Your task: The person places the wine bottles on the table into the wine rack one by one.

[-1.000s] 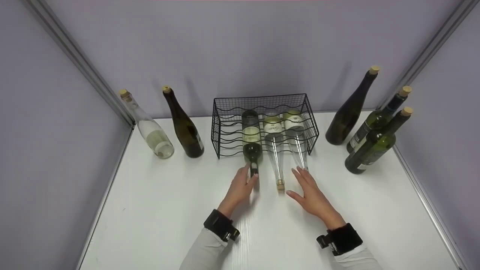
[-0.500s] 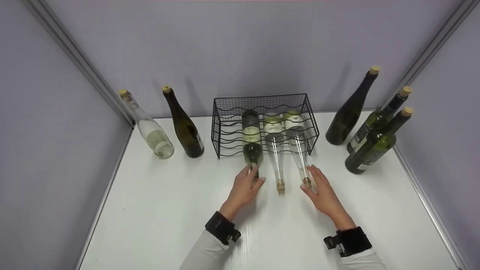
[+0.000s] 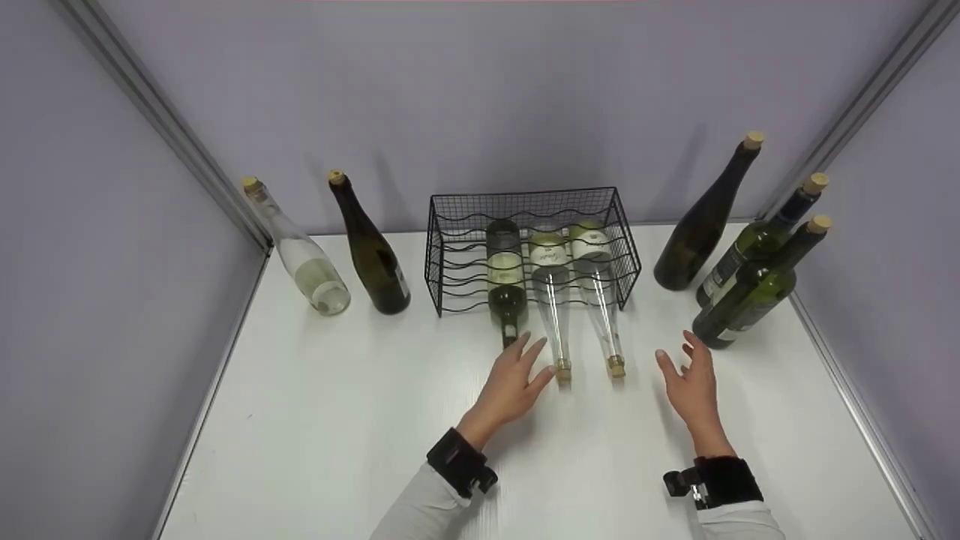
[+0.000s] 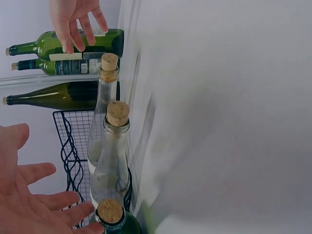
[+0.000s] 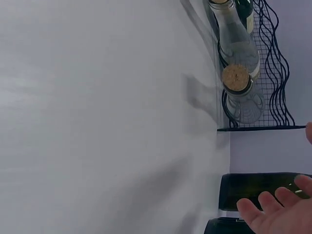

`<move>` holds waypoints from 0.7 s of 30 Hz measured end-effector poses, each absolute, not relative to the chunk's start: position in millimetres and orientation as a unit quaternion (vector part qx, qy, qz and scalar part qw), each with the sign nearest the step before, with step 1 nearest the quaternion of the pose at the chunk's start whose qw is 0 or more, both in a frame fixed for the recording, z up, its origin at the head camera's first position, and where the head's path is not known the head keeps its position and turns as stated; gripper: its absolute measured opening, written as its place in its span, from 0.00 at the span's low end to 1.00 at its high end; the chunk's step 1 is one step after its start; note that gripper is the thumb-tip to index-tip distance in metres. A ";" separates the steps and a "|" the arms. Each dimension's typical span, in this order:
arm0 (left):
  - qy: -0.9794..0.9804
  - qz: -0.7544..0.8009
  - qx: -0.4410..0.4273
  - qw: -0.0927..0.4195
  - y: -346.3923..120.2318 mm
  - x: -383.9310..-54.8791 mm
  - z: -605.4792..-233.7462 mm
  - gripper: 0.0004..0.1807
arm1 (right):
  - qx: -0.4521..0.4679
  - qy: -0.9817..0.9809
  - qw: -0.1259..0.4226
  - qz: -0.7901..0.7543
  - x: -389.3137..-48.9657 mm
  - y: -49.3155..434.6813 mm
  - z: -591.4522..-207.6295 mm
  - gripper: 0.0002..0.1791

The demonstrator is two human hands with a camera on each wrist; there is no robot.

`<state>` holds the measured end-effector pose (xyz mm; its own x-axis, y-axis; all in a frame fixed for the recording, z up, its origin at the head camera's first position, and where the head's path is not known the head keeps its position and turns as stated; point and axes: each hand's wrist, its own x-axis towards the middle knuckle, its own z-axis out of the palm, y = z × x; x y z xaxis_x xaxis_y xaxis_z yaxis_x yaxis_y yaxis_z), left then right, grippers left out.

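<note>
A black wire wine rack [image 3: 433,255] holds three corked bottles lying with their necks toward me. The leftmost is a green wine bottle [image 3: 508,300]; the other two are a clear bottle [image 3: 553,300] in the middle and a clear bottle [image 3: 600,300] on the right. My left hand [image 3: 510,386] has its fingers spread over the green bottle's neck end, thumb beside the middle cork [image 4: 118,113]. Nothing is in its grasp. My right hand [image 3: 694,386], fingers relaxed and apart, hovers right of the rack, nearest a standing green bottle [image 3: 746,296], holding nothing.
At the left stand a clear bottle [image 3: 309,270] and a dark brown bottle [image 3: 376,266]. On the right, a tall dark bottle [image 3: 696,232] and another green bottle [image 3: 757,240] stand by the nearest one. Panel walls [image 3: 510,90] border the white table [image 3: 322,420].
My right hand has left the right clear bottle's neck and moved right toward the standing bottles. My left hand has shifted slightly right, off the green bottle's neck. The racked bottles stay put.
</note>
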<state>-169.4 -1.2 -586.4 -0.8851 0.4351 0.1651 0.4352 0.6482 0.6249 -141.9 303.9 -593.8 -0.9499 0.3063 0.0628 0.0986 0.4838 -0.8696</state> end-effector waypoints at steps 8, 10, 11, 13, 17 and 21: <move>-0.904 -0.355 -0.240 -0.013 10.4 -165.2 -584.8 0.30 | -0.239 -0.784 0.183 0.543 -149.9 325.0 -590.8 0.37; -0.902 -0.358 -0.238 -0.024 13.0 -163.7 -583.7 0.31 | -0.266 -0.773 0.190 0.544 -153.0 330.8 -587.2 0.40; -0.901 -0.361 -0.237 -0.028 14.4 -163.1 -583.3 0.31 | -0.276 -0.769 0.193 0.544 -154.7 334.0 -585.5 0.41; -0.899 -0.364 -0.240 -0.034 16.9 -162.2 -582.2 0.31 | -0.295 -0.763 0.194 0.542 -158.8 340.9 -581.5 0.44; -0.893 -0.371 -0.249 -0.043 21.0 -161.3 -581.1 0.31 | -0.317 -0.759 0.189 0.536 -169.1 354.8 -573.8 0.49; -0.889 -0.379 -0.249 -0.058 23.4 -161.1 -580.9 0.32 | -0.319 -0.759 0.181 0.538 -179.1 365.1 -568.3 0.54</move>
